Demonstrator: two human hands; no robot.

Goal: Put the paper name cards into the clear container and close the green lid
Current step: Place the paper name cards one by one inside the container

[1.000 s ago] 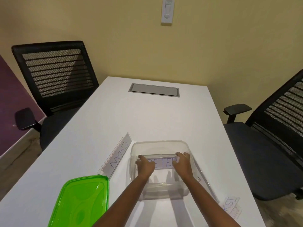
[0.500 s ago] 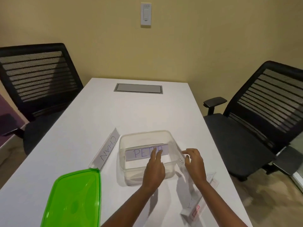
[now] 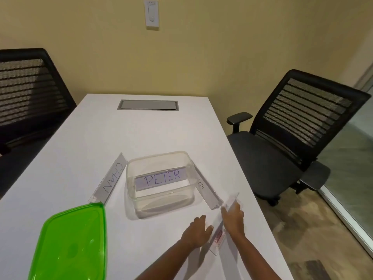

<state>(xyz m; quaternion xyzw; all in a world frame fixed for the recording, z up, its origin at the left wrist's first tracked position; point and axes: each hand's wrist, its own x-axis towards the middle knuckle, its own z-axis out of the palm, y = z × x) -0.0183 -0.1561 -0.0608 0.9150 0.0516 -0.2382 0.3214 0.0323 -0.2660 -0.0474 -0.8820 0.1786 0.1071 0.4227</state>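
Note:
The clear container (image 3: 161,201) stands open on the white table (image 3: 153,134) with the PETER name card (image 3: 161,178) upright inside it. A CHAN name card (image 3: 111,179) lies just left of the container. Another card (image 3: 205,190) lies along its right side. A further name card (image 3: 224,221) lies at the near right; my right hand (image 3: 232,219) grips its upper part and my left hand (image 3: 196,231) rests with spread fingers against its left edge. The green lid (image 3: 70,245) lies flat at the near left.
A black mesh chair (image 3: 292,138) stands close to the table's right edge and another chair (image 3: 26,93) at the left. A grey cable hatch (image 3: 148,105) is set into the far end of the table. The wall is just behind.
Both hands have left the container, where the PETER card now stands alone. They moved back and right to the card at the near right. The view shifted right.

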